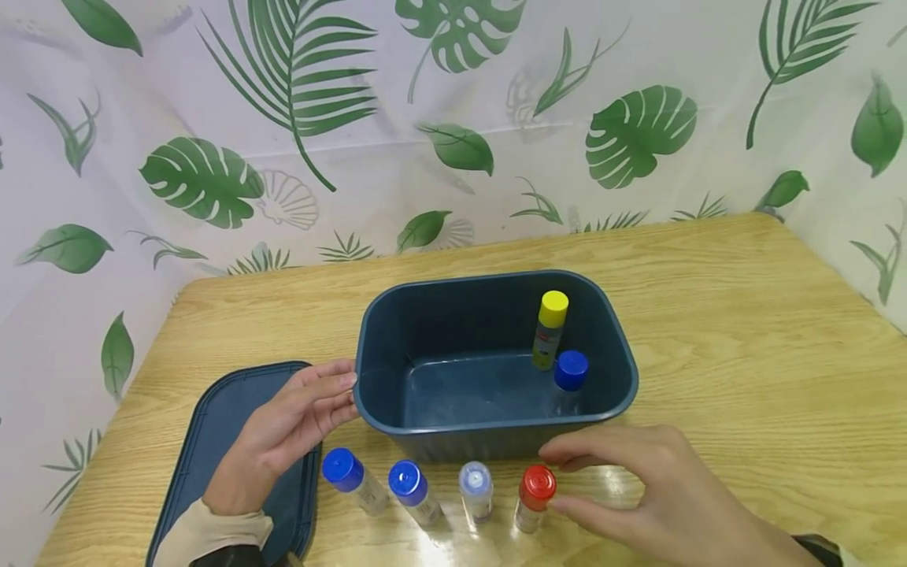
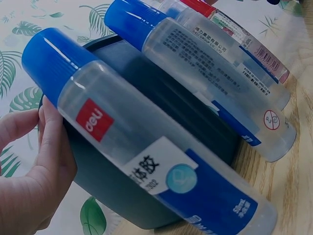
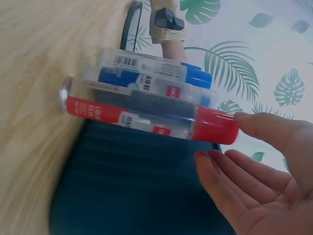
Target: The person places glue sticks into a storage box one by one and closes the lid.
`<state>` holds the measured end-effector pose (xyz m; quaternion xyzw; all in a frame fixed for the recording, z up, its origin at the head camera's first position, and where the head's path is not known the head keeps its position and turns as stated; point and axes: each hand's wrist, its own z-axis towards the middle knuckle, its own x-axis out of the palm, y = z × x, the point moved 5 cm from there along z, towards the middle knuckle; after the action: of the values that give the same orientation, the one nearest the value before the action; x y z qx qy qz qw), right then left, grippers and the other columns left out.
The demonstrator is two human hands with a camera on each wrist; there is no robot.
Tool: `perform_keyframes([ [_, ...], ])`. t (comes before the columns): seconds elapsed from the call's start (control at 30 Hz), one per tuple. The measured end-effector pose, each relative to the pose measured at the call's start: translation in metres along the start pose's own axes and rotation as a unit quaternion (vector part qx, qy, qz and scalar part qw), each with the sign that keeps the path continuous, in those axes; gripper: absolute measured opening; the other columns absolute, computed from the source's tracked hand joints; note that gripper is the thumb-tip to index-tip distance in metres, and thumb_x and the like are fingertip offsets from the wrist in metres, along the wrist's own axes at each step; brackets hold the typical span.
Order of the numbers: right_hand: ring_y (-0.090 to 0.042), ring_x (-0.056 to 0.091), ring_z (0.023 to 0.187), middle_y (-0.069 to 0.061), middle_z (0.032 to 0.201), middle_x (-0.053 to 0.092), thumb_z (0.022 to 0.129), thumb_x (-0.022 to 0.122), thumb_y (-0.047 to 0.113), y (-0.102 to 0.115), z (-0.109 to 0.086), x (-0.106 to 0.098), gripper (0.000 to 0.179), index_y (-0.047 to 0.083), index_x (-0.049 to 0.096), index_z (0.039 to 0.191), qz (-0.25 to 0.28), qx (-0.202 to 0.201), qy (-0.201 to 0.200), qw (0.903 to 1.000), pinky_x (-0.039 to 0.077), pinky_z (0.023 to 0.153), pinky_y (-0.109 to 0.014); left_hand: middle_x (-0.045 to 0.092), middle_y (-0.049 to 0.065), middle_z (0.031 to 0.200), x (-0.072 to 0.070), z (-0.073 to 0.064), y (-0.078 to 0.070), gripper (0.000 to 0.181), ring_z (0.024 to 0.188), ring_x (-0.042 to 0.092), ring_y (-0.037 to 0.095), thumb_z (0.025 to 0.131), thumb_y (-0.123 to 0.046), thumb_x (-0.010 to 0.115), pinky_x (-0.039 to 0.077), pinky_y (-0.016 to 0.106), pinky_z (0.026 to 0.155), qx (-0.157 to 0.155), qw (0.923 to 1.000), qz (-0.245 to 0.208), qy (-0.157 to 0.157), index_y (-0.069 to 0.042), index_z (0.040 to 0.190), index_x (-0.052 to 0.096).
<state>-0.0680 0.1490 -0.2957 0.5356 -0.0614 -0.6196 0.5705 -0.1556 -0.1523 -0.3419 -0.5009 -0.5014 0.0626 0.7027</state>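
right hand [image 1: 652,480] spread loosely, not really gripping the red-capped Deli liquid glue bottle [image 1: 536,490], standing just in front of a dark blue bin [image 1: 460,442], left hand [image 1: 294,429] pretty straight-fingered, resting against bin's left side

The bin [image 1: 460,443] looks like smooth, faintly glossy plastic, on a worktop [image 1: 744,354] with a shiny wood-grain surface. Before the bin, the red-capped bottle [image 1: 534,496] is glossy plastic; behind the bin hangs slightly creased, matt cloth [image 1: 375,197].
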Motion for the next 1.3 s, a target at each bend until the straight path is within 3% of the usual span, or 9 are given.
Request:
perform_keyframes([
  [0.2, -0.01, 0.068, 0.087, 0.003, 0.101, 0.071, 0.078, 0.081, 0.013, -0.004, 0.001, 0.011, 0.037, 0.013, 0.068, 0.113, 0.023, -0.003, 0.014, 0.9996, 0.057, 0.074, -0.025, 0.067, 0.009, 0.109, -0.001, -0.001, 0.001, 0.028, 0.099, 0.067, 0.017, 0.102, 0.003, 0.039, 0.052, 0.028, 0.091, -0.004, 1.0, -0.002, -0.007, 0.002, 0.119, 0.06],
  [0.6, -0.008, 0.068, 0.083, 0.004, 0.097, 0.072, 0.079, 0.081, 0.013, -0.004, 0.002, 0.011, 0.033, 0.014, 0.069, 0.109, 0.002, -0.024, -0.011, 0.9996, 0.054, 0.075, -0.018, 0.067, 0.01, 0.11, 0.002, 0.001, 0.0, 0.029, 0.1, 0.066, 0.017, 0.102, 0.003, 0.037, 0.052, 0.028, 0.092, -0.001, 1.0, -0.001, 0.006, 0.002, 0.12, 0.06],
  [0.93, -0.008, 0.068, 0.085, 0.005, 0.099, 0.072, 0.081, 0.079, 0.014, -0.003, 0.003, 0.011, 0.031, 0.014, 0.069, 0.111, -0.005, -0.011, 0.007, 0.9999, 0.056, 0.073, -0.023, 0.067, 0.009, 0.107, 0.002, 0.001, -0.001, 0.027, 0.098, 0.066, 0.017, 0.102, 0.002, 0.038, 0.052, 0.028, 0.092, -0.002, 1.0, 0.003, 0.001, 0.003, 0.119, 0.06],
  [1.3, -0.011, 0.07, 0.084, 0.0, 0.097, 0.073, 0.079, 0.081, 0.014, 0.005, 0.007, 0.002, 0.034, 0.011, 0.069, 0.11, -0.007, -0.069, -0.025, 0.9972, 0.053, 0.078, -0.015, 0.067, 0.009, 0.107, 0.003, 0.001, -0.001, 0.028, 0.098, 0.066, 0.016, 0.102, 0.002, 0.037, 0.052, 0.028, 0.091, 0.003, 1.0, 0.005, 0.005, 0.002, 0.118, 0.061],
])
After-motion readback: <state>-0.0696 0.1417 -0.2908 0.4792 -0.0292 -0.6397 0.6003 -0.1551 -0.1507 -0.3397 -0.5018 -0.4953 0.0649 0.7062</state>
